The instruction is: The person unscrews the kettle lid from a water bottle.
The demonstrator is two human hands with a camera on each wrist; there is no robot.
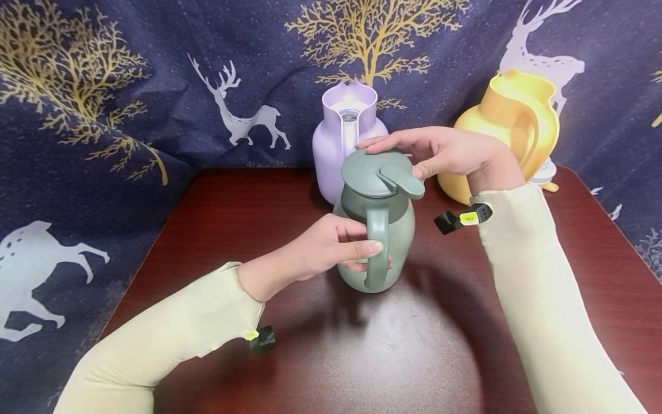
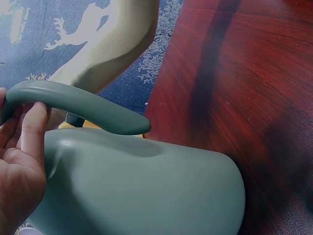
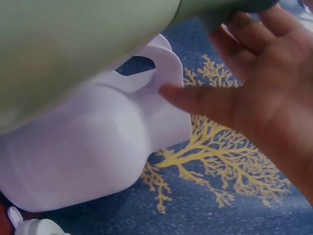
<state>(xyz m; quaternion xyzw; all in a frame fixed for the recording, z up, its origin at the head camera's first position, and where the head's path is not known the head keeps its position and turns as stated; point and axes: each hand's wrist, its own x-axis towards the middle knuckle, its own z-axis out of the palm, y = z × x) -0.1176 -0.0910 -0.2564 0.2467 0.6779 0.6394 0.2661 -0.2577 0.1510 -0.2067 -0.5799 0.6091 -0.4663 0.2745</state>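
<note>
A sage-green jug (image 1: 403,236) stands upright at the middle of the table, its darker round lid (image 1: 364,172) seated on top. The lid's lever (image 1: 405,181) points right, off to the side of the handle (image 1: 378,230), which faces me. My left hand (image 1: 331,244) grips that handle, thumb laid across its near side. On the lid is my right hand (image 1: 450,152), fingers bent over the top and far edge, thumb at the lever's end. In the right wrist view, one digit (image 3: 205,100) of that hand hangs off the lid, before the lilac jug.
Behind the green jug stands a lilac jug (image 1: 326,155) with its mouth uncovered. A yellow jug (image 1: 470,123), also uncovered, is at the back right, partly behind my right wrist. A small lilac-white part (image 3: 44,227) lies near the lilac jug. Patterned dark-blue cloth (image 1: 248,75) hangs behind the table (image 1: 222,207).
</note>
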